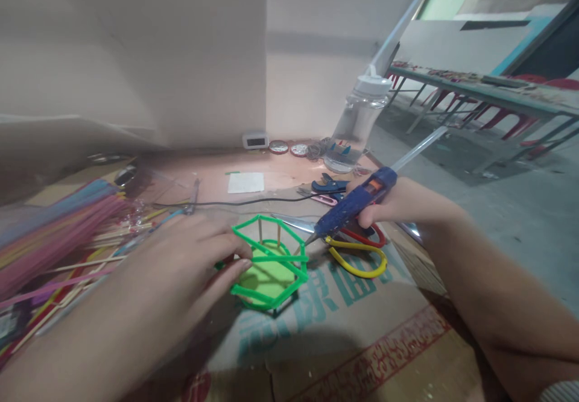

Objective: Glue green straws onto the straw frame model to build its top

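A green hexagonal frame of thin sticks (271, 263) with a green base stands on a cardboard sheet (362, 329). My left hand (190, 257) rests on the frame's left side, its fingers curled and pinching a green stick. My right hand (389, 200) grips a blue glue gun (357, 200) with an orange trigger. The gun's nozzle points down-left and sits at the frame's upper right corner. A clear glue stick (418, 147) juts from the gun's back.
Yellow- and red-handled scissors (362, 251) lie under the gun. Bundles of coloured sticks (58, 221) fill the left. A clear plastic bottle (357, 122), blue pliers (330, 185) and a black cable (235, 202) sit behind. Tables and red chairs stand at far right.
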Action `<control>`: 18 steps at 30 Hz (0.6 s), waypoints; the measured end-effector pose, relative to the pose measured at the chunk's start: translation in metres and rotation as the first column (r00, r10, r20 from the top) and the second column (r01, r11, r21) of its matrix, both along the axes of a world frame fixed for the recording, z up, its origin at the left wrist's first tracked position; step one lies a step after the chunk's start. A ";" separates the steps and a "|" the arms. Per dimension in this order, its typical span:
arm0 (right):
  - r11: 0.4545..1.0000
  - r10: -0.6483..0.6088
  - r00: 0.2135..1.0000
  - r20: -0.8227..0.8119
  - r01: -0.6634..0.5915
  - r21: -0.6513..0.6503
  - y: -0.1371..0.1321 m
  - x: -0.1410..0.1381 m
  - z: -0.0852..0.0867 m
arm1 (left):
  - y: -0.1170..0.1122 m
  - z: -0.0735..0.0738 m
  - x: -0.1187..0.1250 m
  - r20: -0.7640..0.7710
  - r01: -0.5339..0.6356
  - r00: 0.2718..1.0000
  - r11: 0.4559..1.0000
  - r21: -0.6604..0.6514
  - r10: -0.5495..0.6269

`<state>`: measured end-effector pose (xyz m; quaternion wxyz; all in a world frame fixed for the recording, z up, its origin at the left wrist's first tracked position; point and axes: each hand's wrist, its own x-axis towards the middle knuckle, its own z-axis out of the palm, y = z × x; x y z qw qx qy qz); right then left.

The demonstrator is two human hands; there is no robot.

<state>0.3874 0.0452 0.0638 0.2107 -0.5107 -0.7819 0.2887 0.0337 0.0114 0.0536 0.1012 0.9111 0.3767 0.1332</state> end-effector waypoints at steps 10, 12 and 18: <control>0.991 0.093 0.985 -0.146 -0.106 -0.084 0.007 0.008 -0.002 | -0.001 0.005 0.002 0.003 -0.025 1.000 0.999 -0.025 0.025; 0.992 0.094 0.975 -0.203 -0.109 -0.067 0.010 0.005 -0.006 | -0.002 0.006 0.002 0.001 -0.030 1.000 0.999 -0.034 0.030; 0.998 -0.069 0.983 -0.170 0.070 0.001 0.027 -0.020 -0.012 | -0.001 0.005 0.002 0.030 -0.025 0.999 1.000 -0.005 0.025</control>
